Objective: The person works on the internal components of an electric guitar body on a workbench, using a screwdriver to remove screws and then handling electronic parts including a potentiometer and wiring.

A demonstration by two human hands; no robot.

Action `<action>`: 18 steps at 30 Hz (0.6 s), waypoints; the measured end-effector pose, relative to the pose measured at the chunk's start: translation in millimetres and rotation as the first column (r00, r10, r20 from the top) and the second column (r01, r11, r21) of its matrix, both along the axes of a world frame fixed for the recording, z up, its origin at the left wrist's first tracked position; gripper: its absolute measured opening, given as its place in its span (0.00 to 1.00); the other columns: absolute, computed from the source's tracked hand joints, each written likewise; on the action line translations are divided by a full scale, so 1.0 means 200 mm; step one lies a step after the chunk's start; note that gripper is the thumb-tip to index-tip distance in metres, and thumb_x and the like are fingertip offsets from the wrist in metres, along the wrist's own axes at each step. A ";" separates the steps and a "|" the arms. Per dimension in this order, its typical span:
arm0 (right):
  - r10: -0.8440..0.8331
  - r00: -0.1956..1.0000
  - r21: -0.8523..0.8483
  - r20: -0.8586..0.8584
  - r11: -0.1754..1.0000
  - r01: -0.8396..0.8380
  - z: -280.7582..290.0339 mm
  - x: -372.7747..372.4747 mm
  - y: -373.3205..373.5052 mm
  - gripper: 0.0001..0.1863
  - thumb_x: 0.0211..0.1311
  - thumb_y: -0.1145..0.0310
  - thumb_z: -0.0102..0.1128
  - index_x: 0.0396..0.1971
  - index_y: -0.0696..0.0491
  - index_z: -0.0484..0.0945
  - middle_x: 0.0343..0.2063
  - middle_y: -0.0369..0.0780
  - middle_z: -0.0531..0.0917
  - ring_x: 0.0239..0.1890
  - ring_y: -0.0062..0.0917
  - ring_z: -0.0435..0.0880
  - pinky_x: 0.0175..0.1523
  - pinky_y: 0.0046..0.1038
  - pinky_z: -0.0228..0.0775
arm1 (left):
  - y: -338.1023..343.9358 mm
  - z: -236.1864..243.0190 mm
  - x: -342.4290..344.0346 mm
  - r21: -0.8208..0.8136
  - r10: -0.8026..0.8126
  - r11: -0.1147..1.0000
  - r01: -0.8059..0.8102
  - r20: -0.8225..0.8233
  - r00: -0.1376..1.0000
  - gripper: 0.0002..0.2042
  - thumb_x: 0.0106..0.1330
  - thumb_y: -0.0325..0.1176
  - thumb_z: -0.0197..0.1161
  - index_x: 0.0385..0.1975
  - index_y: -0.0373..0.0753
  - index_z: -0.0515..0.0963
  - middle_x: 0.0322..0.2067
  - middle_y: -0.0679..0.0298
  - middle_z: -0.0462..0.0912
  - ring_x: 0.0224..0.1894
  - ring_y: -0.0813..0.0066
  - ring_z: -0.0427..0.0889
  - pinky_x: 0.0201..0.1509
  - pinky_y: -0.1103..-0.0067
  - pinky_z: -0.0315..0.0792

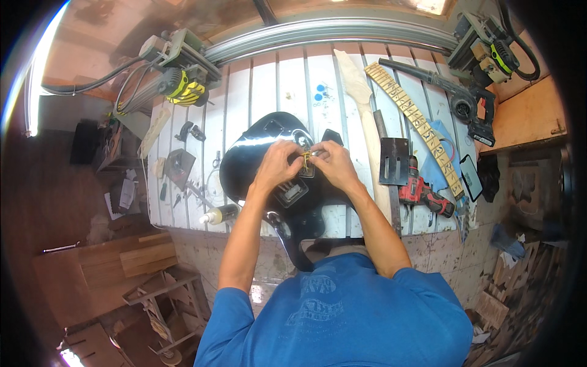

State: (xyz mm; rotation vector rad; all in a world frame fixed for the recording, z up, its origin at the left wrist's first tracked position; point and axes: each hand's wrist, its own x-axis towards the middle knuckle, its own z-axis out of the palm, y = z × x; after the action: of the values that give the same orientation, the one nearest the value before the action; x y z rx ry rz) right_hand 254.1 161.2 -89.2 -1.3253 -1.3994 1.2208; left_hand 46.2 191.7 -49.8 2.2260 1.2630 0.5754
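A glossy black electric guitar body (244, 162) lies on the slatted white bench, its long part toward me. Above one of its cavities, my left hand (279, 164) pinches thin yellow wires (306, 160) between thumb and fingertips. From the other side my right hand (335, 165) meets it, fingers closed on a small shiny piece too small to name. Beneath the hands a rectangular opening (309, 172) shows in part. Closer to my left wrist, a metal bridge-like fitting (292, 193) sits in the body.
At right lie a pale wooden neck blank (362, 101), a fretted neck (416, 119), a black cordless blower (461, 101), a red cordless drill (422, 192) and a phone (471, 177). A glue bottle (220, 214) lies left. A metal gantry rail (330, 30) spans the back.
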 end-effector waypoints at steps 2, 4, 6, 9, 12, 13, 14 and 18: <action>-0.020 0.999 -0.038 -0.028 0.999 0.019 -0.02 -0.01 0.00 0.14 0.61 0.74 0.75 0.45 0.61 0.87 0.34 0.44 0.88 0.33 0.25 0.89 0.41 0.28 0.80 | -0.01 -0.02 0.00 0.003 0.027 1.000 -0.028 0.045 0.999 0.06 0.66 0.31 0.69 0.35 0.35 0.85 0.37 0.55 0.86 0.46 0.52 0.81 0.55 0.62 0.73; -0.044 0.995 -0.119 -0.088 0.992 0.033 -0.04 -0.02 -0.01 0.14 0.61 0.73 0.75 0.46 0.61 0.87 0.33 0.44 0.90 0.34 0.24 0.90 0.41 0.28 0.80 | -0.01 -0.05 0.00 -0.002 0.046 0.999 -0.046 0.065 0.997 0.07 0.67 0.32 0.68 0.34 0.35 0.85 0.36 0.54 0.86 0.46 0.52 0.80 0.55 0.62 0.73; -0.054 0.997 -0.152 -0.057 0.987 0.045 -0.04 -0.02 -0.02 0.14 0.61 0.73 0.75 0.46 0.60 0.87 0.31 0.43 0.91 0.34 0.23 0.90 0.41 0.27 0.80 | -0.02 -0.05 0.01 -0.016 0.060 0.998 -0.059 0.057 0.997 0.07 0.67 0.33 0.68 0.34 0.35 0.86 0.36 0.55 0.86 0.47 0.52 0.80 0.56 0.63 0.72; -0.062 0.994 -0.210 -0.086 0.977 0.042 -0.03 -0.03 -0.03 0.14 0.61 0.73 0.75 0.46 0.60 0.88 0.30 0.41 0.91 0.34 0.21 0.89 0.41 0.25 0.79 | -0.03 -0.05 0.01 0.008 0.075 0.997 -0.075 0.051 0.996 0.07 0.67 0.32 0.68 0.35 0.36 0.86 0.37 0.55 0.86 0.47 0.53 0.80 0.56 0.63 0.72; -0.036 0.992 -0.181 -0.120 0.983 0.014 -0.05 -0.01 -0.03 0.14 0.61 0.74 0.74 0.47 0.59 0.88 0.30 0.40 0.91 0.33 0.19 0.87 0.40 0.24 0.77 | -0.04 -0.04 0.04 -0.040 0.112 0.993 -0.108 0.121 0.986 0.06 0.66 0.32 0.69 0.36 0.36 0.86 0.37 0.56 0.87 0.48 0.54 0.81 0.57 0.63 0.72; -0.022 0.992 -0.156 -0.125 0.988 0.002 -0.06 0.00 -0.03 0.14 0.61 0.74 0.74 0.47 0.58 0.88 0.31 0.40 0.91 0.33 0.18 0.87 0.40 0.24 0.77 | -0.04 -0.04 0.05 -0.032 0.100 0.995 -0.097 0.112 0.989 0.06 0.66 0.32 0.69 0.36 0.37 0.86 0.37 0.57 0.87 0.48 0.54 0.81 0.57 0.63 0.72; -0.016 0.991 -0.160 -0.136 0.987 -0.006 -0.06 0.00 -0.02 0.14 0.62 0.75 0.74 0.48 0.58 0.89 0.31 0.40 0.90 0.32 0.18 0.86 0.40 0.24 0.77 | -0.03 -0.04 0.04 -0.021 0.090 0.996 -0.089 0.103 0.991 0.06 0.66 0.32 0.69 0.36 0.37 0.86 0.37 0.57 0.87 0.48 0.55 0.81 0.57 0.63 0.72; 0.019 0.991 -0.190 -0.130 0.981 -0.044 -0.03 0.01 -0.01 0.14 0.63 0.76 0.72 0.49 0.58 0.89 0.31 0.39 0.90 0.31 0.17 0.85 0.40 0.23 0.76 | -0.03 -0.08 0.02 -0.020 0.084 0.996 -0.083 0.071 0.994 0.07 0.65 0.33 0.70 0.37 0.37 0.87 0.36 0.57 0.87 0.48 0.55 0.82 0.59 0.63 0.71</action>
State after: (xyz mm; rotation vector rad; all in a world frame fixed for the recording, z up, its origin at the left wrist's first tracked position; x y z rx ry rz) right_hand 256.1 159.1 -95.8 -1.3326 -1.2408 1.4667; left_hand 49.6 185.0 -65.3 2.1270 1.3244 0.6679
